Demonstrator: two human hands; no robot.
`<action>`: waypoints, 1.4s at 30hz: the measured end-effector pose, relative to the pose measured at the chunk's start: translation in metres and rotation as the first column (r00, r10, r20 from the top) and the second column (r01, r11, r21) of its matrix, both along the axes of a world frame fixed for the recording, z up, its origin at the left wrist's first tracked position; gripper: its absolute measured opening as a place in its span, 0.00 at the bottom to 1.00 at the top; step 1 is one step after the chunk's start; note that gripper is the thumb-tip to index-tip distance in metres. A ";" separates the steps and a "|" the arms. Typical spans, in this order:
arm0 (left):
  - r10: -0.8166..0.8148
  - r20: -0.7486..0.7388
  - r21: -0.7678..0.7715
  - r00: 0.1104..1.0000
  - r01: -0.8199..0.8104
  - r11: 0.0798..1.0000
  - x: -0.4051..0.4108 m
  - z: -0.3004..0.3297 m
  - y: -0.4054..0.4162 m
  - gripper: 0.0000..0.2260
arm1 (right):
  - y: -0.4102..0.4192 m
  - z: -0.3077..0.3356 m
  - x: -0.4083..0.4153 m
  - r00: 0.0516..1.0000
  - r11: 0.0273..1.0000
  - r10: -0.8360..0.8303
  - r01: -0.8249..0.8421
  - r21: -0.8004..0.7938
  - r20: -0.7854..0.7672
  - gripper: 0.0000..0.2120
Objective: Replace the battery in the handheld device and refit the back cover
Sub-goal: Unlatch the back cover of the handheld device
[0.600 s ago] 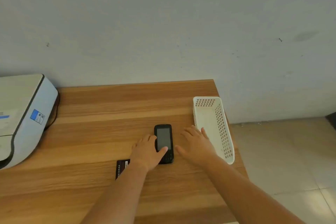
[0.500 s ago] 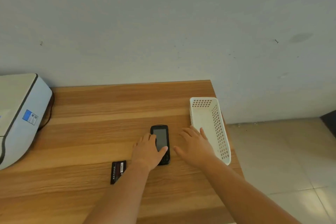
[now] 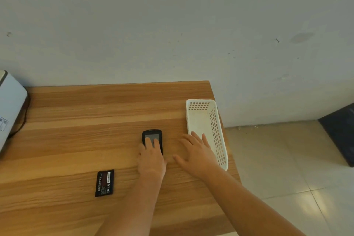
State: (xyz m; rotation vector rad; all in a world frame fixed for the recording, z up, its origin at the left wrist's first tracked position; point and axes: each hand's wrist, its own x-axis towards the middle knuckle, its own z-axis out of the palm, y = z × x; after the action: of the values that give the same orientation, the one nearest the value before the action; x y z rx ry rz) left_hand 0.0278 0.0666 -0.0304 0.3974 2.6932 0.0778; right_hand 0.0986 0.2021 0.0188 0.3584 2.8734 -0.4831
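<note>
A black handheld device (image 3: pixel 152 134) lies screen up on the wooden table (image 3: pixel 76 140). My left hand (image 3: pixel 151 157) rests flat on its near half, fingers lying on the screen. It covers the device without gripping it. My right hand (image 3: pixel 197 151) lies flat on the table just right of the device, fingers spread, holding nothing. A flat black battery (image 3: pixel 104 183) with a label lies on the table to the left of my left forearm.
A white perforated plastic basket (image 3: pixel 216 130) stands along the table's right edge, touching my right hand's fingertips. A white and grey machine (image 3: pixel 9 105) with a cable sits at the far left. A wall is behind the table; tiled floor lies to the right.
My left hand has slid from the device's left side onto its screen. The view has shifted right, so the battery shows fully. My right hand has hardly moved.
</note>
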 end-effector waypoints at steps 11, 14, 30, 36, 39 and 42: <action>0.122 0.060 0.191 0.991 -0.131 0.973 -0.006 0.008 -0.009 0.34 | -0.005 -0.001 0.001 1.000 1.000 0.003 -0.003 0.000 -0.015 0.31; 0.183 0.121 0.274 0.976 -0.210 0.938 -0.007 0.012 -0.013 0.31 | -0.006 0.002 0.000 1.000 1.000 0.004 -0.004 0.003 -0.031 0.31; 0.290 0.483 0.606 0.826 -0.555 0.569 -0.008 0.025 -0.048 0.14 | -0.020 0.019 -0.008 1.000 1.000 0.022 -0.022 -0.019 0.015 0.31; 0.381 0.529 0.562 0.758 -0.650 0.512 -0.014 0.016 -0.062 0.14 | -0.022 0.022 -0.007 0.999 0.999 0.021 -0.020 -0.029 0.026 0.31; 0.398 0.529 0.540 0.750 -0.659 0.524 -0.014 0.010 -0.064 0.14 | -0.020 0.021 -0.006 0.999 0.999 0.015 -0.014 -0.036 0.030 0.32; 0.384 0.548 0.519 0.743 -0.662 0.541 -0.012 0.004 -0.063 0.17 | -0.020 0.019 -0.004 1.000 0.999 0.005 -0.004 -0.047 0.026 0.32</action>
State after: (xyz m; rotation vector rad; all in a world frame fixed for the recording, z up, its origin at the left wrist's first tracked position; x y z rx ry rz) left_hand 0.0159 0.0037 -0.0259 -0.2685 2.1876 1.2533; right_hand 0.0948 0.1822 0.0377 0.3477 2.8312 -0.5403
